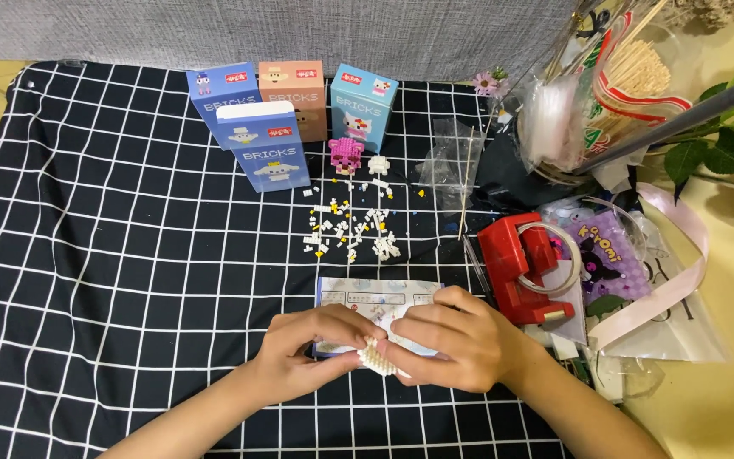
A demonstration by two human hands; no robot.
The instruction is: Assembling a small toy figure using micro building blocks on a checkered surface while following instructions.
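Left hand and right hand both pinch one small white brick build, fingers closed on it, low centre over the worktop. Folded instruction sheet lies right under the hands. Loose white bricks scattered just beyond. Pink brick figure and four small boxes farther back. Red tape dispenser to the right.
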